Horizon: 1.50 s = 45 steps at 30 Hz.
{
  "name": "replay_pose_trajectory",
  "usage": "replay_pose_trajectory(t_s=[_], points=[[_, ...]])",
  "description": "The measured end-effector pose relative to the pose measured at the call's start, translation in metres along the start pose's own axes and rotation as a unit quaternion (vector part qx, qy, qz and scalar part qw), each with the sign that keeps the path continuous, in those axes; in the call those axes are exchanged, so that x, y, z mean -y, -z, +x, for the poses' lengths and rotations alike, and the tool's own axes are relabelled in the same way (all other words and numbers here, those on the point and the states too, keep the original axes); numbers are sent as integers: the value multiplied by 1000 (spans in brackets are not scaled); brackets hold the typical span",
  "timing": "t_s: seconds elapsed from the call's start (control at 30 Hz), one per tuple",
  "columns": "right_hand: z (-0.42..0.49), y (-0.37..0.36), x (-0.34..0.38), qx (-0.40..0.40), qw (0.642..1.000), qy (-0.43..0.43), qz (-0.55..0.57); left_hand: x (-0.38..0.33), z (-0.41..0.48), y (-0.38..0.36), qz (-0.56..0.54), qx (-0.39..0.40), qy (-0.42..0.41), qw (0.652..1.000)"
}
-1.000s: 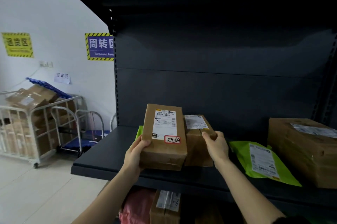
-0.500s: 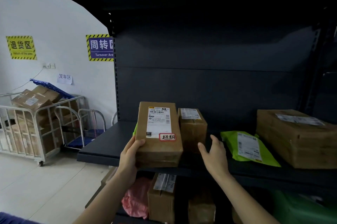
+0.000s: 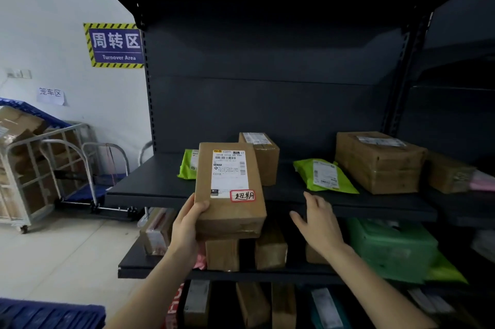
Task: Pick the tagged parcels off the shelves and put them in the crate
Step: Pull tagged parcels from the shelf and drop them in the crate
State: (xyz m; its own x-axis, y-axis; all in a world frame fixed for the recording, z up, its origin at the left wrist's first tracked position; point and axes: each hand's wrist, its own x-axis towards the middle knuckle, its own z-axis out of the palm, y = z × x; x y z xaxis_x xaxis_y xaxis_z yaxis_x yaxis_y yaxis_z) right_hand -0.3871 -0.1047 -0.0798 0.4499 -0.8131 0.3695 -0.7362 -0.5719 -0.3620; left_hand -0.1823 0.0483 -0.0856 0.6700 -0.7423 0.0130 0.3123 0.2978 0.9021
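Note:
My left hand (image 3: pixel 187 229) grips a flat brown parcel (image 3: pixel 230 208) by its lower left corner, held in front of the dark shelf (image 3: pixel 150 184). The parcel carries a white shipping label and a red-edged handwritten tag (image 3: pixel 242 195). My right hand (image 3: pixel 318 224) hovers with relaxed fingers to the parcel's right, in front of the shelf edge, holding nothing. A blue crate (image 3: pixel 51 314) shows at the bottom left corner.
On the shelf stand a small brown box (image 3: pixel 263 157), a green mailer bag (image 3: pixel 322 176), another green mailer (image 3: pixel 188 165), and a large brown box (image 3: pixel 380 162). Lower shelves hold several parcels. A metal cage trolley (image 3: pixel 32 167) with cardboard boxes stands at the left.
My left hand has drawn the tagged parcel off the shelf towards me. My right hand let go of the small brown box and pulled back. The view has backed away and tilted down.

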Motion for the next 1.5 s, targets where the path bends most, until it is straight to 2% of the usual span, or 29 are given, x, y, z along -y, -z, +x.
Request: replay_pose_trajectory(t_s=[0.2, 0.47, 0.67, 0.9, 1.1, 1.37, 1.5], points=[[-16, 23, -24, 3, 999, -13, -40, 4, -24, -28, 19, 8, 1, 1000], [2, 45, -70, -9, 1000, -6, -27, 11, -33, -91, 46, 8, -14, 999], [34, 56, -128, 25, 1000, 5, 4, 44, -13, -148, 10, -39, 24, 999], [77, 56, -174, 56, 998, 30, 19, 65, 9, -199, 12, -72, 21, 997], [104, 37, -182, 88, 995, 27, 33, 63, 26, -199, 30, -120, 21, 992], [133, 14, -177, 90, 987, 91, -100, 48, 37, -179, 16, -140, 25, 990], [134, 5, -175, 74, 987, 96, -107, 49, 40, -174, 18, -133, 34, 990]])
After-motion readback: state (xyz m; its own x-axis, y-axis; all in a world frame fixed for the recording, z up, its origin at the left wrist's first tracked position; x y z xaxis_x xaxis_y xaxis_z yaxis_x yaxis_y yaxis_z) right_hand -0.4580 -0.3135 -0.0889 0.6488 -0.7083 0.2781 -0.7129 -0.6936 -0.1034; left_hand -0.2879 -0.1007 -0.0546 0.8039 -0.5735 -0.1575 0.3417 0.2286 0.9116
